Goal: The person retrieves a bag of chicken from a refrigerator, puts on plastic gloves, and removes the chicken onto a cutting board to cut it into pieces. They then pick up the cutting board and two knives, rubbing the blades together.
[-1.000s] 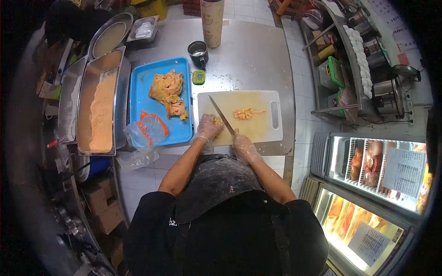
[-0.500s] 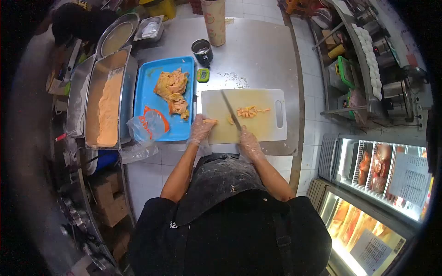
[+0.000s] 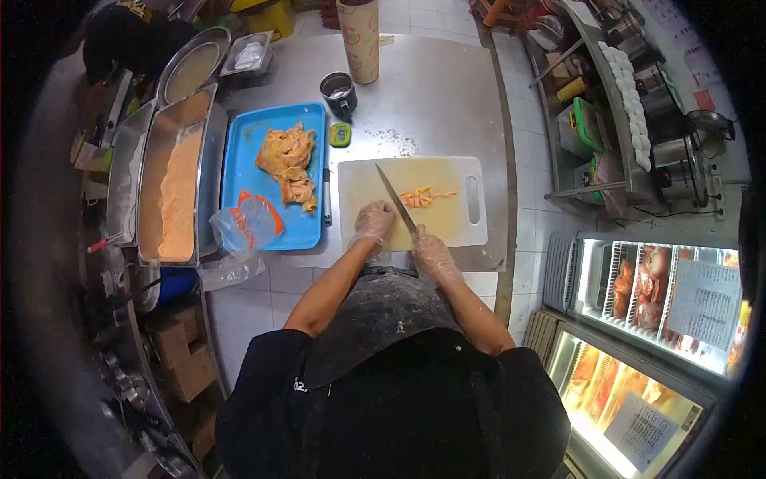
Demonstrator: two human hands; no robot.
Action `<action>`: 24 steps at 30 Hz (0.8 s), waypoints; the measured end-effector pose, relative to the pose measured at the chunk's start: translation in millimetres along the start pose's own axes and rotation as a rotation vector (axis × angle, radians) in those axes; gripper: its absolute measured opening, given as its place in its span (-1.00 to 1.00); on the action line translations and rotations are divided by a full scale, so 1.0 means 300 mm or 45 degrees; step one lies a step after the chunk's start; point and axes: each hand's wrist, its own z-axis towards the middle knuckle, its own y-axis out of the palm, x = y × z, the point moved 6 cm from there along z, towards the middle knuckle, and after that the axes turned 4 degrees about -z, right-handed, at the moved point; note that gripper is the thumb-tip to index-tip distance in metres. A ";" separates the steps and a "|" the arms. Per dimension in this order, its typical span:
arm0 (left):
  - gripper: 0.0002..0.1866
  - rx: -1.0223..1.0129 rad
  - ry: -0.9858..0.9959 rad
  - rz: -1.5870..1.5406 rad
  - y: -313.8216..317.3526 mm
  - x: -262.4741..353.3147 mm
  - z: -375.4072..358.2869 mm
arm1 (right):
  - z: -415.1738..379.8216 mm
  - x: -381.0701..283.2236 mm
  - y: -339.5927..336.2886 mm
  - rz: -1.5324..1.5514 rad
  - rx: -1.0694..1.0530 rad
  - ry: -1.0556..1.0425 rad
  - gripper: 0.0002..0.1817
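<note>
A long knife (image 3: 395,195) is gripped by its handle in my gloved right hand (image 3: 432,252), its blade pointing up and left over the white cutting board (image 3: 464,231). My gloved left hand (image 3: 375,221) rests on the board left of the blade, its fingers curled over something I cannot make out. Right of the blade lie small cut pieces of pale orange meat (image 3: 421,197). On the blue tray (image 3: 295,238) to the left are larger pieces of raw meat (image 3: 288,163).
Beyond the board are a green timer (image 3: 340,135), a dark metal cup (image 3: 339,93) and a tall patterned container (image 3: 359,41). A deep pan of orange powder (image 3: 180,195) and a plastic bag (image 3: 236,231) are left. Lit display fridges (image 3: 638,399) stand right.
My left hand has moved right, closer to the knife, and curled more. The whole view has shifted slightly. The knife stays in my right hand.
</note>
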 end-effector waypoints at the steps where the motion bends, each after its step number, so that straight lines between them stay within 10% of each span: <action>1: -0.67 0.042 -0.062 0.086 0.014 -0.019 0.008 | 0.000 0.002 0.023 -0.034 -0.019 -0.038 -0.70; 17: -0.67 0.046 0.056 -0.057 -0.013 -0.001 -0.029 | 0.002 -0.015 0.048 -0.149 0.360 -0.288 -0.66; 20: -0.64 0.020 -0.014 -0.099 -0.052 0.032 -0.043 | -0.050 0.038 0.014 -0.255 0.107 -0.168 -0.64; 24: -0.68 -0.464 -0.026 -0.802 0.180 -0.242 0.083 | -0.048 0.047 -0.003 -0.071 0.057 0.025 -0.65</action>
